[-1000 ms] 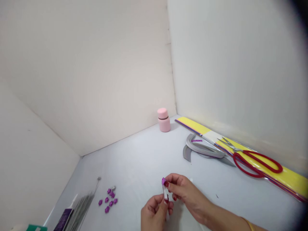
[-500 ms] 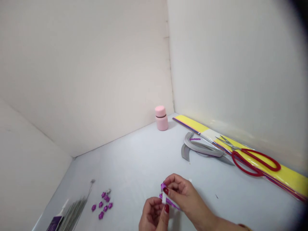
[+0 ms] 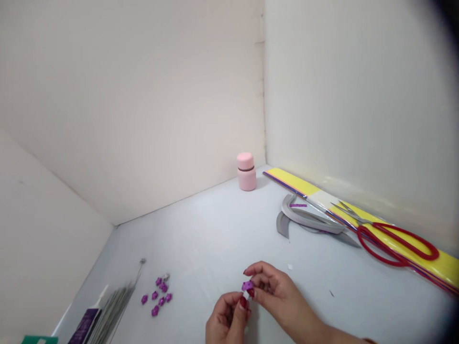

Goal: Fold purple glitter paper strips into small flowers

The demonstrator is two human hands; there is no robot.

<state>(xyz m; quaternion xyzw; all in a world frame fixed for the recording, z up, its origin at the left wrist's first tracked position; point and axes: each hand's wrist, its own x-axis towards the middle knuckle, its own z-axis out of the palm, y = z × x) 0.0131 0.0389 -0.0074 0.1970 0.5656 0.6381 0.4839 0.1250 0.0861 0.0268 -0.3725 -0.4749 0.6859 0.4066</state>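
Observation:
A small purple paper piece (image 3: 247, 285) is pinched between both my hands near the bottom middle of the table. My left hand (image 3: 226, 320) is closed below it, thumb and finger on the piece. My right hand (image 3: 276, 291) comes in from the right, fingers curled and pressed on the same piece. Several small purple folded pieces (image 3: 158, 296) lie on the white table (image 3: 215, 239) to the left of my hands.
A pink bottle (image 3: 246, 171) stands at the back corner. Red-handled scissors (image 3: 390, 236) lie on yellow paper strips (image 3: 441, 263) along the right wall, beside grey curved strips (image 3: 308, 220). A glue tube (image 3: 86, 322) and thin wires (image 3: 118, 310) lie at the lower left.
The purple strip that hung out between my fingers is now gathered into a small compact piece. My hands stay together; the view has shifted slightly.

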